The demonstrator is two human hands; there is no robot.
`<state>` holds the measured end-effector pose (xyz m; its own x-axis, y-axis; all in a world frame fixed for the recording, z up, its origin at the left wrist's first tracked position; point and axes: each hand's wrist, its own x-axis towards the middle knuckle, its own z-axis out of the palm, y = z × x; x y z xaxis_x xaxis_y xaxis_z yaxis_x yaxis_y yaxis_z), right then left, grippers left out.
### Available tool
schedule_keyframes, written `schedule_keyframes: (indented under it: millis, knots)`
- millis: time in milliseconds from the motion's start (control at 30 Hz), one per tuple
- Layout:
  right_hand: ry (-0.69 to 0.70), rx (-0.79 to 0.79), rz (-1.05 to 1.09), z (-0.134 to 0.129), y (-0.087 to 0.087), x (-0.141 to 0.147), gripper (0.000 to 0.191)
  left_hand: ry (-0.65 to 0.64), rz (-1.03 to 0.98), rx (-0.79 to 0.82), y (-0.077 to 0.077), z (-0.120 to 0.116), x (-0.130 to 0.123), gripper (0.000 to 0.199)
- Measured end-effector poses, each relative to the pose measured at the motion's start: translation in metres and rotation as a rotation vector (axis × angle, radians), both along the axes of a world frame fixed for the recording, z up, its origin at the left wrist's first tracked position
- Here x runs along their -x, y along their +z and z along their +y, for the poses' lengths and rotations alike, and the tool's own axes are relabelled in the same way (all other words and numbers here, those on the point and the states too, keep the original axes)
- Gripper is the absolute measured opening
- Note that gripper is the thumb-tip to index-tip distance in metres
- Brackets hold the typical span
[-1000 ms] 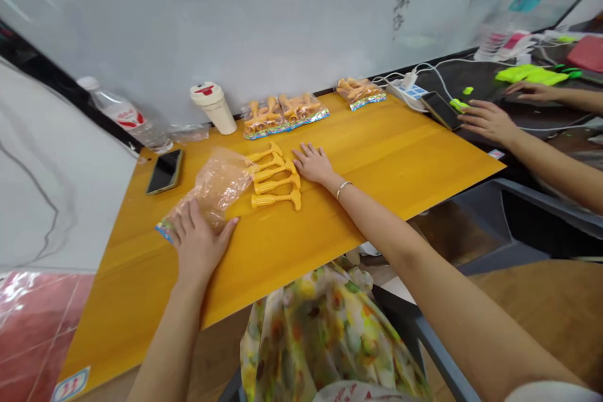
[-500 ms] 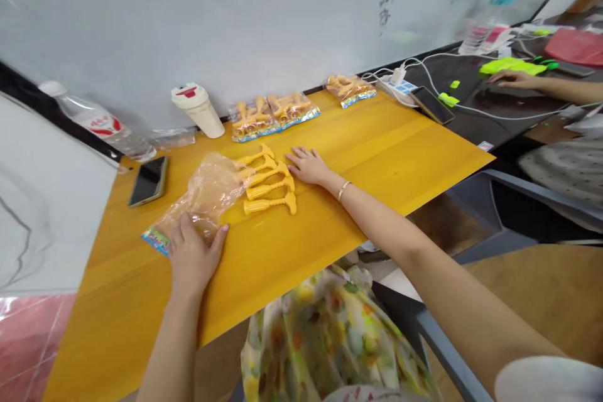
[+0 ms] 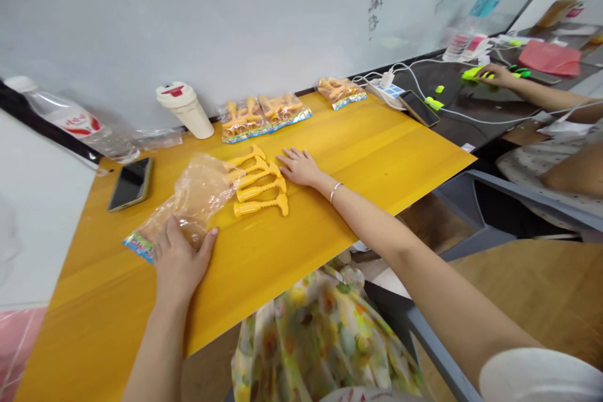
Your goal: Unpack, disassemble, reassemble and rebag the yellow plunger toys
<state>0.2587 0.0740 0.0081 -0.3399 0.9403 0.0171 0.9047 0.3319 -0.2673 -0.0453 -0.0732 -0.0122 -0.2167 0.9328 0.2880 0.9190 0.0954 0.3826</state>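
Observation:
Several yellow toy hammers (image 3: 261,205) lie in a row on the yellow table, heads to the right. A clear plastic bag (image 3: 200,183) with a colourful printed strip lies left of them and overlaps some handles. My left hand (image 3: 181,257) rests at the bag's near edge, fingers spread, thumb out to the right; its fingertips touch the bag. Just right of the hammer heads, my right hand (image 3: 300,168) lies flat on the table with its fingers stretched out, holding nothing.
Sealed bags of yellow toys (image 3: 264,116) lie along the whiteboard, another bag (image 3: 340,90) farther right. A white cup (image 3: 186,110), a water bottle (image 3: 70,122) and a phone (image 3: 130,183) stand or lie at left. To the right are a power strip (image 3: 389,94) and a co-worker's hand (image 3: 494,75) over bright green pieces.
The view has shifted slightly, so the table's things sit farther left. My hands hold their places by the bag and hammers. The co-worker's hand now pinches at the green pieces.

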Motion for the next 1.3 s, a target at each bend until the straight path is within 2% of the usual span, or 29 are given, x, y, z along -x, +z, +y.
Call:
schedule_keyframes:
  millis: [200,567,733,900,1033,1167,1233,1300]
  knots:
    - [-0.002,0.001,0.009,0.001,-0.001,0.000,0.054,0.017,0.004,0.033,0.001,-0.001,-0.001,0.107]
    - [0.008,0.010,-0.027,-0.002,0.004,0.000,0.054,-0.026,-0.042,-0.039,-0.008,0.002,0.006,0.097]
    - [0.014,-0.055,-0.004,0.000,0.006,-0.003,0.051,-0.080,-0.081,-0.080,-0.010,0.002,0.005,0.087]
    - [-0.043,-0.098,0.086,-0.002,0.018,-0.005,0.043,-0.103,-0.209,-0.124,-0.007,-0.001,0.014,0.081]
    - [-0.029,-0.136,0.201,-0.014,0.035,-0.002,0.040,-0.182,-0.155,-0.064,0.003,-0.036,0.025,0.069]
    - [0.057,-0.179,0.213,-0.029,0.046,0.007,0.039,-0.109,-0.069,0.033,0.009,-0.094,0.037,0.056]
    - [0.126,-0.191,0.178,-0.036,0.051,0.013,0.039,-0.068,-0.048,0.077,0.018,-0.120,0.040,0.061]
    - [0.200,-0.200,0.109,-0.044,0.056,0.018,0.038,-0.055,-0.037,0.087,0.034,-0.137,0.036,0.070]
